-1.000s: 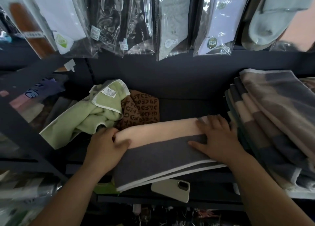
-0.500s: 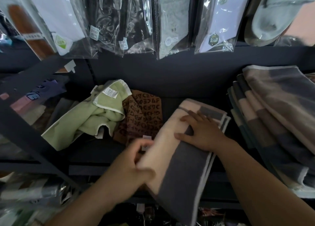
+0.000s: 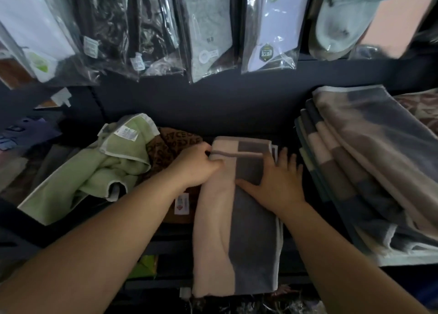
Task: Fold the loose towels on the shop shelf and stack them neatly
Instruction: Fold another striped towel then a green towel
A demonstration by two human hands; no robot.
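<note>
Towel (image 3: 237, 230) (pink-grey one) lying lengthwise on shelf (image 3: 166, 240), between crumpled green towel (image 3: 94, 178) and folded stack (image 3: 369, 171). Pinched at doubled-over far end by left hand (image 3: 199, 169), pressed flat under right hand (image 3: 277, 181).

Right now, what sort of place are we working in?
Most likely a clothing or homeware shop: packaged socks hang above, folded towels are stacked at right, and the loose green towel shows a label.

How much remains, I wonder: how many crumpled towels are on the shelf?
2: a green towel at the left, and a brown patterned towel beside it, behind the left hand gripping the pink-grey towel. More may be hidden.
</note>
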